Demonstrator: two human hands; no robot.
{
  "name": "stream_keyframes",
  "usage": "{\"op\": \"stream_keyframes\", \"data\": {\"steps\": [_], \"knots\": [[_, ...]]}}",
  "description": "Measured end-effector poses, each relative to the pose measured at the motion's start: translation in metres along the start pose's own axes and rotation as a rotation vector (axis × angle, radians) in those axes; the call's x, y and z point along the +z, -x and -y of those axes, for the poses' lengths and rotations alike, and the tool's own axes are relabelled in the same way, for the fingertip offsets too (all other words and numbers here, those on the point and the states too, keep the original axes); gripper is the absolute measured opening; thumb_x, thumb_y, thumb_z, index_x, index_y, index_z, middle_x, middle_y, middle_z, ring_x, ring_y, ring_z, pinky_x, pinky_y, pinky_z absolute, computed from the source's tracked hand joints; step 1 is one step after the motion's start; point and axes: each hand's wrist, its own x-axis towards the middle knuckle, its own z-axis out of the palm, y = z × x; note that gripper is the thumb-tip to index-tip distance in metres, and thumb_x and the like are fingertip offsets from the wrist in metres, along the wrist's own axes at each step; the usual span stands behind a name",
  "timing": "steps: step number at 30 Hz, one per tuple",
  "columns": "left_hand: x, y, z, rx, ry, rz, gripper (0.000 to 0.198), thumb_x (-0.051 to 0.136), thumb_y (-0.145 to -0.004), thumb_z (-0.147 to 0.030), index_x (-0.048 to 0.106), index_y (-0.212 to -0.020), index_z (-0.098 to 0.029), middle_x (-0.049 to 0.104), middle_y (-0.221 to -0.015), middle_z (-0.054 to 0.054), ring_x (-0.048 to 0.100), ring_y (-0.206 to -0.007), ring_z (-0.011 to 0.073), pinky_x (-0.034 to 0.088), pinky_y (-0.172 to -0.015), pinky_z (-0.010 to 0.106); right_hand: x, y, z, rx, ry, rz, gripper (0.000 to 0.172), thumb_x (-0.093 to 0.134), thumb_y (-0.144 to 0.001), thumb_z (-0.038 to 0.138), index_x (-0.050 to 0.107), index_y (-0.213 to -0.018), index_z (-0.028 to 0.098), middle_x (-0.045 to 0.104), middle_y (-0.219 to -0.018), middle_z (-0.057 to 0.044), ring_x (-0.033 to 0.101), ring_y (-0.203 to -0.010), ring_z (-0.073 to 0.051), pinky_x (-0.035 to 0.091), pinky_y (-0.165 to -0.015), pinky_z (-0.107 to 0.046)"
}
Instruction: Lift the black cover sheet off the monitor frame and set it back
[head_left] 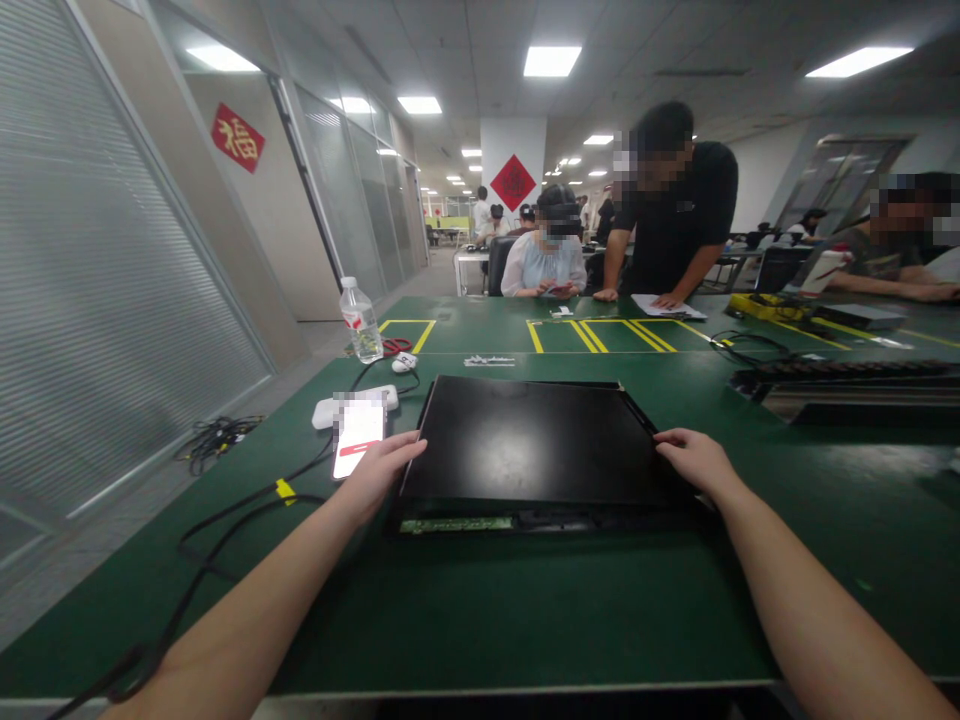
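Observation:
A black display panel [525, 440] lies slightly askew over a black frame [600, 522] on the green table. My left hand [384, 468] grips the panel's left edge, thumb on top and the other fingers out of sight beneath. At the right edge my right hand [697, 462] is closed in the same way, its lower fingers hidden. Along the near side of the frame a strip of green circuit board [456, 524] shows below the panel. A lit phone [358, 435] lies beside my left hand.
Left of the panel are a white power strip [352, 405], black cables [225, 530], red-handled scissors [397, 346] and a water bottle [361, 322]. Long black metal parts [847, 395] lie to the right. Across the table [517, 620], one person sits and another leans over papers [667, 307].

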Motion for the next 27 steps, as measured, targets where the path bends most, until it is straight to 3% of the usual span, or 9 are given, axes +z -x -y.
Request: {"op": "stream_keyframes", "data": {"steps": [5,8,12,18,23,27], "knots": [[-0.006,-0.003,0.004,-0.023,0.000,0.122,0.053,0.103,-0.061,-0.037,0.084,-0.105,-0.015,0.086,-0.109,0.017,0.082,-0.105,0.0333,0.064,-0.095,0.039,0.000,-0.001,-0.001,-0.006,-0.003,0.006,0.020,0.070,-0.079,0.026,0.085,-0.092,0.025,0.083,-0.095,-0.008,0.077,-0.091,-0.028,0.059,-0.081,-0.037],[-0.006,-0.002,0.004,-0.033,0.011,0.116,0.058,0.103,-0.062,-0.028,0.083,-0.114,-0.015,0.085,-0.112,0.017,0.083,-0.103,0.0324,0.066,-0.091,0.039,-0.001,-0.003,-0.002,-0.004,0.000,0.010,0.019,0.071,-0.078,0.026,0.085,-0.090,0.025,0.083,-0.092,-0.007,0.077,-0.089,-0.028,0.059,-0.080,-0.037],[-0.005,-0.001,0.003,-0.020,-0.004,0.085,0.058,0.104,-0.057,-0.020,0.084,-0.112,-0.016,0.085,-0.117,0.017,0.080,-0.115,0.0362,0.067,-0.095,0.043,-0.003,-0.003,-0.001,-0.007,-0.004,0.011,0.019,0.070,-0.077,0.027,0.085,-0.089,0.026,0.083,-0.092,-0.006,0.077,-0.091,-0.028,0.059,-0.079,-0.035],[0.001,0.005,-0.004,0.067,-0.009,0.061,0.069,0.108,-0.051,-0.031,0.085,-0.115,-0.019,0.083,-0.126,0.016,0.074,-0.127,0.0404,0.064,-0.104,0.047,-0.005,0.000,0.003,0.012,-0.014,0.034,0.022,0.068,-0.078,0.028,0.085,-0.092,0.025,0.082,-0.098,-0.008,0.075,-0.093,-0.027,0.058,-0.083,-0.036],[0.010,0.012,-0.010,0.084,0.046,0.118,0.074,0.108,-0.047,-0.044,0.085,-0.112,-0.018,0.085,-0.115,0.016,0.077,-0.120,0.0404,0.062,-0.107,0.047,-0.004,0.001,0.003,0.002,-0.030,0.030,0.039,0.066,-0.078,0.030,0.084,-0.113,0.024,0.077,-0.088,-0.004,0.072,-0.082,-0.024,0.055,-0.078,-0.034],[0.012,0.013,-0.011,0.122,0.050,0.131,0.077,0.108,-0.048,-0.048,0.084,-0.115,-0.018,0.084,-0.119,0.017,0.074,-0.125,0.0423,0.060,-0.110,0.049,-0.003,0.000,0.001,0.019,-0.077,0.004,0.053,0.065,-0.083,0.033,0.078,-0.132,0.020,0.076,-0.088,-0.004,0.071,-0.081,-0.024,0.055,-0.080,-0.035]]}}
